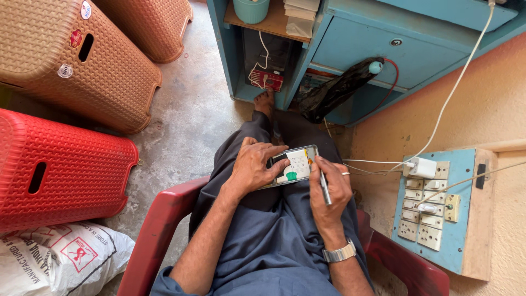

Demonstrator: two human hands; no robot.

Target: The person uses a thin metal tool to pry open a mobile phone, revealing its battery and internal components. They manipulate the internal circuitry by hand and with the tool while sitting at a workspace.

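Here, the left hand (253, 164) wraps spread fingers around an opened, back-off smartphone (293, 165), likely light and fragile, best held by its edges; the right hand (329, 189) pinches a slim metal tool (324, 187).

Red woven plastic basket (57, 170) lying on its side at left, two tan ones (76, 60) (150, 24) behind it, printed white sack (60, 257) below. Blue cabinet (361, 44) ahead with teal cup (251, 10) on its shelf and black bag (339, 87) hanging. At right, blue switchboard (438, 211) with white charger (422, 167) plugged in; red plastic chair (159, 230) underneath.
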